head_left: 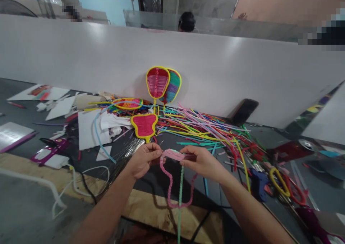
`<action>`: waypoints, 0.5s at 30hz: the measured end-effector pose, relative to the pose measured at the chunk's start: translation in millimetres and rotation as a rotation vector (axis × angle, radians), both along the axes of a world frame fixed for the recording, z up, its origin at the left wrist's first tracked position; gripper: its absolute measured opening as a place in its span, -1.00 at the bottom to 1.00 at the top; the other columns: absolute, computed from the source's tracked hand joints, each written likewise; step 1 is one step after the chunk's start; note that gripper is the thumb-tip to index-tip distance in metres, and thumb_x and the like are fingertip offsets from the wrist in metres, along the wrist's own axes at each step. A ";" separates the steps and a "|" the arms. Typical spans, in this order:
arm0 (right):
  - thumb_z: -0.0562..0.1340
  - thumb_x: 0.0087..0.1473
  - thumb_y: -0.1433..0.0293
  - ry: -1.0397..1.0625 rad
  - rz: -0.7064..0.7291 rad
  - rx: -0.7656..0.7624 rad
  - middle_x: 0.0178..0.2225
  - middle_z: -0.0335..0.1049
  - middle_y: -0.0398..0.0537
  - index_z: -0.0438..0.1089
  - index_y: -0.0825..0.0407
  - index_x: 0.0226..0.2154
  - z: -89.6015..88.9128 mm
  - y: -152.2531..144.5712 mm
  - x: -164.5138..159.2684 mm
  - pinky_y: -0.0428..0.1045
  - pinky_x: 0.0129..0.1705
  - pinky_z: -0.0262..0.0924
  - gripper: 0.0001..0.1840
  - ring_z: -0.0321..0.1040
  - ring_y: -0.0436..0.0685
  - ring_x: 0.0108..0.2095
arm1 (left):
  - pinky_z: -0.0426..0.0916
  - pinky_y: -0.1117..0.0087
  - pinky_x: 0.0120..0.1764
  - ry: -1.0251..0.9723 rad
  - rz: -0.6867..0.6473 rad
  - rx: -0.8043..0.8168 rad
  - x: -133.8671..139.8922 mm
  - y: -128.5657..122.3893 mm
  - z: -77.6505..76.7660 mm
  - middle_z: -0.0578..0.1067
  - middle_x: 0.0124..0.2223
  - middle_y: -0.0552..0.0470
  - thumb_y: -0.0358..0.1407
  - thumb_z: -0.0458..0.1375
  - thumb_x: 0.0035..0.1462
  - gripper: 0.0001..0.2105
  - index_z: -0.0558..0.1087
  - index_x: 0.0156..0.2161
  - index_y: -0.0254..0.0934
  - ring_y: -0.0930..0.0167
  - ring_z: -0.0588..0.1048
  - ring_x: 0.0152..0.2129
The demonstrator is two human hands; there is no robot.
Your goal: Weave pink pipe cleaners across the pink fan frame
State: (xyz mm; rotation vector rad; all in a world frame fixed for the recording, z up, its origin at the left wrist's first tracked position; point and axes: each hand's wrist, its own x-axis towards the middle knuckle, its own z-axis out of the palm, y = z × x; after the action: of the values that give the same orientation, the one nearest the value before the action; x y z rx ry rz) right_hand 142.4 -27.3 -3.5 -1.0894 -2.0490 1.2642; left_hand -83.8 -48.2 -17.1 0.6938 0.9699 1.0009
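Note:
Between my two hands is a pink piece wrapped with fuzzy pipe cleaner (174,154). From it a twisted pink pipe cleaner outline (170,190) hangs in a loop, and a mint green pipe cleaner (180,195) trails straight down. My left hand (145,159) pinches the left end of the piece, thumb against fingers. On the right end, my right hand (198,161) grips it between thumb and fingers. Just beyond my hands lies a yellow-edged pink fan shape (145,126). Parts of my fingers behind the piece are hidden.
Loose coloured pipe cleaners (199,125) spread across the table. Two finished fans (158,82) lean on the white partition (107,49). Scissors (279,182), a blue glue gun (259,184), a red can (293,150) and a phone (245,111) sit at right; paper scraps (91,129) at left.

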 end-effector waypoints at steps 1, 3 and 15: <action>0.25 -0.02 0.38 0.002 0.000 -0.004 -0.39 0.45 -0.14 0.41 0.04 -0.28 0.5 -0.1 0.1 -0.11 -0.38 0.20 -0.82 0.34 0.03 -0.41 | 0.42 0.49 -0.42 -0.047 0.002 -0.027 0.4 -0.3 -1.1 0.46 -0.54 0.14 -0.27 0.40 -0.26 -0.67 0.34 -0.44 -0.33 0.51 0.48 -0.59; 0.25 -0.02 0.39 0.002 0.003 -0.015 -0.38 0.45 -0.13 0.41 0.05 -0.27 1.6 -0.3 0.3 -0.11 -0.38 0.20 -0.81 0.35 0.03 -0.40 | 0.45 0.44 -0.40 -0.131 0.007 -0.075 0.8 -1.2 -4.5 0.46 -0.54 0.14 -0.33 0.40 -0.25 -0.67 0.34 -0.40 -0.32 0.49 0.50 -0.59; 0.21 -0.03 0.44 -0.037 0.016 -0.010 -0.40 0.43 -0.14 0.42 0.05 -0.30 7.4 -0.1 -2.0 -0.13 -0.40 0.16 -0.83 0.31 0.00 -0.42 | 0.44 0.44 -0.43 -0.409 0.030 -0.164 15.6 -8.0 -13.2 0.43 -0.57 0.13 -0.49 0.36 -0.22 -0.73 0.39 -0.37 -0.34 0.56 0.41 -0.66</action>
State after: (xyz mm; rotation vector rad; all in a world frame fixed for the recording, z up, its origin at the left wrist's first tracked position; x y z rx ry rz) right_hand 140.4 -27.4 4.0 -1.1116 -2.0846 1.2723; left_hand -68.2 -56.2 -30.3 0.3200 0.6936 1.0262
